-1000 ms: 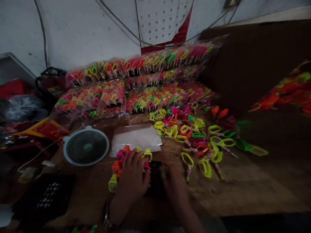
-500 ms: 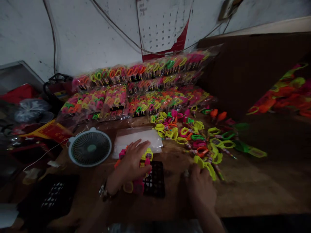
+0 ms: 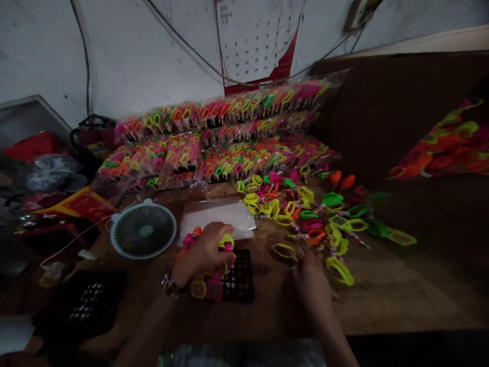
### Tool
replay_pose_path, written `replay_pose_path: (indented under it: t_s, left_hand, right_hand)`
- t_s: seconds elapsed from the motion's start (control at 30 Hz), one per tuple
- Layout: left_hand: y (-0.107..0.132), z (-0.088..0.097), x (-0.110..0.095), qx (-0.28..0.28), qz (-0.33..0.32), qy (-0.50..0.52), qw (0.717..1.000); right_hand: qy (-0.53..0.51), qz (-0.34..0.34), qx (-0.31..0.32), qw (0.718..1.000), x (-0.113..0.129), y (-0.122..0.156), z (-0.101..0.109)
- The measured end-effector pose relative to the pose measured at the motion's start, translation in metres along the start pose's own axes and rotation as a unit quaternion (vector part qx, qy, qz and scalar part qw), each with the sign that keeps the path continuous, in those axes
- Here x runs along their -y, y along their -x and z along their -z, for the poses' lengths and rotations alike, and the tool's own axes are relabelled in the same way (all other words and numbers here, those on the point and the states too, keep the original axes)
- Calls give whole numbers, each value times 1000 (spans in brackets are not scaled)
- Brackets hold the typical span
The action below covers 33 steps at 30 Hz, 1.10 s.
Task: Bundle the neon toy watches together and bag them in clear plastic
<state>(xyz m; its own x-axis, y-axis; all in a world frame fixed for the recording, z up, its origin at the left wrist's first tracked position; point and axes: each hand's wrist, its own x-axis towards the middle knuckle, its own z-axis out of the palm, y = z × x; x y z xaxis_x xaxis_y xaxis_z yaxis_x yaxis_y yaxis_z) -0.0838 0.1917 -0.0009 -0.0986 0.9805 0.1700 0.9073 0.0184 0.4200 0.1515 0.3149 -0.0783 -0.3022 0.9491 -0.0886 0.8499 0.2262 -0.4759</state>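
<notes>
My left hand (image 3: 211, 246) curls over a cluster of neon pink, orange and yellow toy watches (image 3: 214, 286), with a yellow and pink one between thumb and fingers. They sit on a black openwork plastic rack (image 3: 242, 278), whose right part shows bare. My right hand (image 3: 312, 279) is closed at the left edge of a loose heap. A yellow loop-shaped toy watch (image 3: 283, 250) sticks out by its fingertips, its stem running into the hand. Beside the hand lies another yellow toy watch (image 3: 340, 271). The right fingertips are dark and partly hidden.
A heap of loose neon toy watches (image 3: 313, 214) lies right of centre. Clear plastic bags (image 3: 217, 201) lie behind my left hand. A round fan (image 3: 143, 230) and black racks (image 3: 82, 300) are at left. Bagged toy watches (image 3: 237, 158) line the wall; a cardboard box (image 3: 367, 112) stands right.
My right hand has shifted slightly left, and a yellow loop now lies apart from the heap at its fingertips. My left hand stays over the rack, which appears slightly further left.
</notes>
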Motion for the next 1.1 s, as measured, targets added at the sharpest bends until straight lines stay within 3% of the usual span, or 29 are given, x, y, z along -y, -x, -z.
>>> replay_pose_path:
  t_s: [0.2, 0.3, 0.47, 0.57, 0.67, 0.87, 1.1]
  left_hand:
    - [12, 3, 10, -25, 23, -66, 997]
    - [22, 7, 12, -82, 46, -86, 992]
    - [43, 9, 0, -153, 62, -88, 982]
    - [53, 0, -11, -158, 70, -108, 979]
    - [59, -13, -17, -153, 65, -119, 979]
    - [65, -30, -15, -166, 54, -157, 972]
    - [66, -37, -12, -184, 45, -166, 968]
  right_hand:
    - [-46, 78, -4, 996, -12, 4, -15]
    - [-158, 80, -30, 984, -7, 8, -21]
    - [-417, 80, 83, 902, 25, 26, -33]
    - [-508, 82, 174, 840, 54, 46, -40]
    - [-556, 94, 208, 799, 77, 62, -49]
    - [-494, 133, 177, 841, 81, 64, -69]
    - [-411, 243, 226, 849, 82, 50, -56]
